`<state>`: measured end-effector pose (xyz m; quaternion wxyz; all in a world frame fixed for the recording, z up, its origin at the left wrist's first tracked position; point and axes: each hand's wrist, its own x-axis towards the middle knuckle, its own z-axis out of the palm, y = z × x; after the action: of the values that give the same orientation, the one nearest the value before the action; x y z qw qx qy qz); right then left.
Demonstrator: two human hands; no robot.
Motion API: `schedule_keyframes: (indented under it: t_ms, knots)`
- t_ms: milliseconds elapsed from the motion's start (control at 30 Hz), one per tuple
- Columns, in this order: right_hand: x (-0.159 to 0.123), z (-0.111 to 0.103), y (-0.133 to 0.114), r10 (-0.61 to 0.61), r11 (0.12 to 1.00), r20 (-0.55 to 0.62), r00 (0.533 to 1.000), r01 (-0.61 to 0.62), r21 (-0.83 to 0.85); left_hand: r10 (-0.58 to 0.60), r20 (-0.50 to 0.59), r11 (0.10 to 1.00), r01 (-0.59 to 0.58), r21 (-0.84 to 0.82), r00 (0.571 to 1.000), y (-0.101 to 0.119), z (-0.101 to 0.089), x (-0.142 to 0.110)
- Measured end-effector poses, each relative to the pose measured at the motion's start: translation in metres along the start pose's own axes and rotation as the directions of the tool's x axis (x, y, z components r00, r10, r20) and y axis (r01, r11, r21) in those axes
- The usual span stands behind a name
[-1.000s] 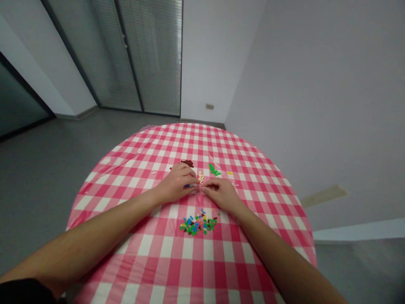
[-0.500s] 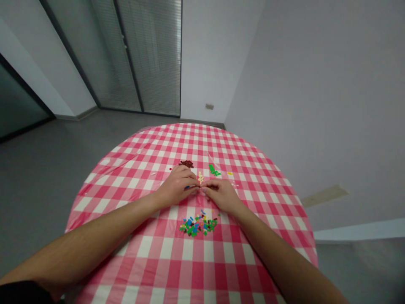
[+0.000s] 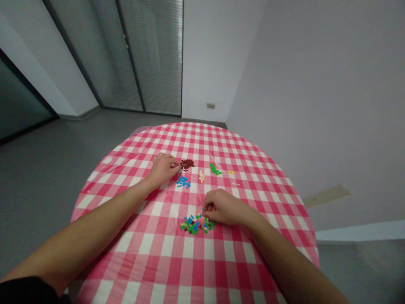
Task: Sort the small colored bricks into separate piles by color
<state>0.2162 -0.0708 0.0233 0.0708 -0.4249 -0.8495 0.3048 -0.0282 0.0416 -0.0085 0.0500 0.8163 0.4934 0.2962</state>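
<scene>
My left hand (image 3: 163,168) is at the left edge of a pile of small dark brown pieces (image 3: 187,164), its thumb and fingertips closed together. Whatever the fingertips hold is too small to make out. Just below it lies a group of small blue pieces (image 3: 183,182). My right hand (image 3: 224,206) reaches the upper right of a mixed pile (image 3: 194,226) of tiny green, blue, brown and yellow pieces. Its fingers are curled into a pinch, and what is in them is hidden.
Small cream pieces (image 3: 201,177), green pieces (image 3: 215,169), a yellow bit (image 3: 231,172) and some pale bits (image 3: 236,183) lie apart on the round table's red-and-white checked tablecloth (image 3: 177,253). A white wall (image 3: 316,105) stands at the right, glass panels (image 3: 152,55) behind.
My hands have come apart from the middle. The left moved up and left to the brown pile, uncovering the blue pieces; the right moved down to the mixed pile.
</scene>
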Motion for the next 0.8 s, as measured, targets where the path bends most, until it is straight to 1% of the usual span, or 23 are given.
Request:
schedule_keyframes:
  t_ms: [133,333,467,633,800]
  knots:
    - [0.0012,0.0016,-0.0028,0.031,0.998,-0.028,0.999,-0.032,-0.053,-0.004,0.032,1.0,0.003,0.027,0.999,0.0004,0.0043,-0.0003]
    - [-0.0007,-0.0036,-0.0003,0.014,0.999,-0.032,0.999,-0.015,-0.028,-0.084,0.029,0.994,0.082,0.065,0.996,-0.0046,0.0077,-0.0003]
    - [0.0003,-0.0012,-0.0003,0.005,1.0,-0.033,0.999,-0.005,-0.002,-0.11,0.015,0.991,0.109,0.076,0.994,-0.0041,0.0094,-0.001]
    - [0.0022,0.0035,-0.0036,0.001,1.0,-0.02,1.0,-0.001,0.009,-0.08,0.033,0.992,0.076,0.104,0.996,-0.0009,0.008,-0.0011]
    - [0.0023,0.0019,-0.0042,0.044,0.999,-0.023,0.999,-0.044,0.003,-0.076,0.069,0.99,0.067,0.124,0.995,0.0018,0.0032,-0.0005]
